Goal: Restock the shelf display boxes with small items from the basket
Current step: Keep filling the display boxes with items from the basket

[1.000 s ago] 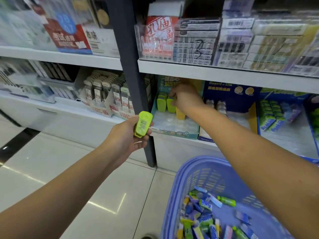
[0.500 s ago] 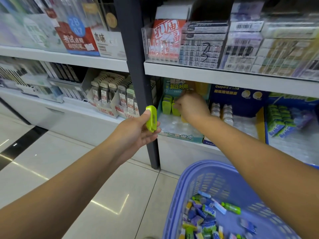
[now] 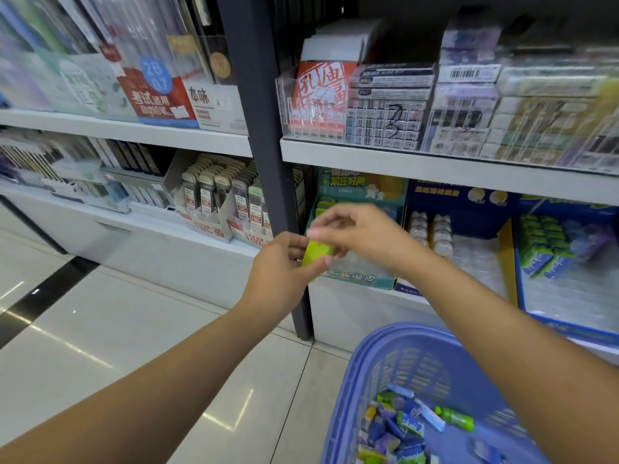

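Our right hand (image 3: 365, 236) has come back out of the teal display box (image 3: 355, 279), where half a second ago it was setting a piece down among the green ones at the back (image 3: 323, 204). Our left hand (image 3: 281, 272) has swung in from the far side of the dark shelf post (image 3: 268, 162). The two now meet just in front of the box.

The lime-green item (image 3: 315, 257) sits between them. Our left hand grips its lower part, with fingers and thumb curled round it. Our right hand pinches the upper end between thumb and forefinger, and its other fingers are loosely bent and hold nothing. The picture is smeared with motion, so we cannot tell how firm that pinch is.

We judge this to be a handover: one piece is in the box, and the next passes from left to right for the same row. The box floor in front of that row shows mostly bare plastic. The purple basket (image 3: 361, 356) below our right arm holds a heap of small wrapped items, so plenty of restocking remains.
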A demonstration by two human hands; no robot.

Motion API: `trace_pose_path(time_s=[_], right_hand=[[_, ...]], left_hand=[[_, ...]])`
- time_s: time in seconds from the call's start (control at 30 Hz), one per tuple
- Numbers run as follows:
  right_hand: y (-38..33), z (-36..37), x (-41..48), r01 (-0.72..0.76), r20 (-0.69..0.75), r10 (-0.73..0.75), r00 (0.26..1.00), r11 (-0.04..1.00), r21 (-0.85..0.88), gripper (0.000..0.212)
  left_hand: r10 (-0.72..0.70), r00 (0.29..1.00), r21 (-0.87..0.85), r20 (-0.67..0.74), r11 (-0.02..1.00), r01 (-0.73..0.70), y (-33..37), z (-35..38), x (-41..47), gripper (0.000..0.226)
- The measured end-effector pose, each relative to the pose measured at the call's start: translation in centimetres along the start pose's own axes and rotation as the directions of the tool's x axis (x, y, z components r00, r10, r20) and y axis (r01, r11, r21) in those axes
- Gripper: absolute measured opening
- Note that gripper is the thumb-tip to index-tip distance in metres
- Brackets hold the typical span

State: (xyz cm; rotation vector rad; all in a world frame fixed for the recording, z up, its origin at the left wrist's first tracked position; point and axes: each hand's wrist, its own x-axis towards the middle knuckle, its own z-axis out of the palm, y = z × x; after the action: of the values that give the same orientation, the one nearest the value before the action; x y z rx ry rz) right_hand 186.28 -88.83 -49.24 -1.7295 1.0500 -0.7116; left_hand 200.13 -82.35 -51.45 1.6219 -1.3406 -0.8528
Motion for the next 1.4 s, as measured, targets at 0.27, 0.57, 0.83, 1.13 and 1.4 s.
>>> trace_pose_path(time_s=[0.27, 0.57, 0.83, 1.13, 1.4], right_hand=[[1.9, -2.3, 3.5, 0.012, -0.324, -0.098, 0.941, 0.966, -0.257, 0.030], [3.8, 0.5, 6.3, 0.090, -0.135, -0.221, 0.966, 0.774, -0.627, 0.027], [4.7, 0.1, 6.5, 0.074, -0.103, -0.243, 0.964, 0.624, -0.778, 0.028], [4.1, 0.7, 5.4, 0.059, -0.091, -0.226, 0.970, 0.581, -0.812, 0.026], [3.6, -2.8, -7.6, 0.194, -0.034, -0.310, 0.950, 0.674, -0.713, 0.020]], left_hand=[[0.052, 0.973, 0.477, 0.225, 0.865, -0.156, -1.0, 0.9, 0.4, 0.063], [-0.010, 0.889, 0.661, 0.458, 0.672, -0.333, -2.0, 0.9, 0.7, 0.068], [-0.002, 0.889, 0.667, 0.459, 0.661, -0.343, -2.0, 0.8, 0.8, 0.067], [-0.034, 0.884, 0.697, 0.465, 0.630, -0.342, -0.9, 0.4, 0.7, 0.063], [0.279, 0.845, 0.537, 0.457, 0.671, -0.512, 2.4, 2.6, -4.6, 0.013]])
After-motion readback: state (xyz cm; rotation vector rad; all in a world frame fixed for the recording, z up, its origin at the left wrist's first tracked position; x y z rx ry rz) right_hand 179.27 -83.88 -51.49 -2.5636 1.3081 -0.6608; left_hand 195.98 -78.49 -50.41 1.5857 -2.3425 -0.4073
